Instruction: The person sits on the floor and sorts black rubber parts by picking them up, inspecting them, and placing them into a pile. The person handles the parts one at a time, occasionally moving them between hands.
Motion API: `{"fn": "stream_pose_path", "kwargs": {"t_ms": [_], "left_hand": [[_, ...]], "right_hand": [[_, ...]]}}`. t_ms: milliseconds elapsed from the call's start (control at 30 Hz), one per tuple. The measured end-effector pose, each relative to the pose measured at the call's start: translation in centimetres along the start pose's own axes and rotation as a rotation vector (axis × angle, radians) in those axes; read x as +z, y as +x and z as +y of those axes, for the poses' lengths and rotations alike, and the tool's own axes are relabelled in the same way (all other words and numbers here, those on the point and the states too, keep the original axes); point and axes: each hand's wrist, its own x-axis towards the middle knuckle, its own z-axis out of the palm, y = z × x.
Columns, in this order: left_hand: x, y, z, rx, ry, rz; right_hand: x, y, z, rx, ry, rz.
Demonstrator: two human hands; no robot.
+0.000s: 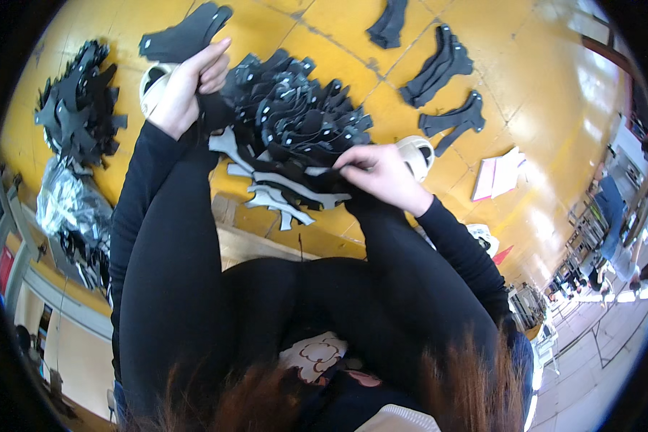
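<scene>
A large heap of dark cut fabric pieces (302,108) with small white tags lies on the floor between my feet. My right hand (385,175) pinches the edge of a dark fabric piece at the heap's near right side, beside my right knee. My left hand (191,90) is closed, fingers curled, above my left knee at the heap's left edge. What it holds, if anything, blends into the black around it. Several pale grey-sided fabric pieces (284,186) lie loosely overlapped between my knees, below the heap.
Another dark pile (79,108) stands at the far left, above a clear plastic bag (72,198). Small dark stacks lie at the top left (183,36) and the right (439,65). A pink-and-white paper stack (498,175) rests on the yellow floor (540,93).
</scene>
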Motion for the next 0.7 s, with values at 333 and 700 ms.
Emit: {"fn": "stream_pose_path", "kwargs": {"t_ms": [333, 700], "left_hand": [[1.4, -0.2, 0.6, -0.032, -0.018, 0.107], [1.4, -0.3, 0.7, -0.032, -0.015, 0.081]], "right_hand": [[-0.4, -1.9, -4.6, -0.200, -0.098, -0.385], [-0.1, 0.2, -2.2, -0.172, -0.289, 0.057]]}}
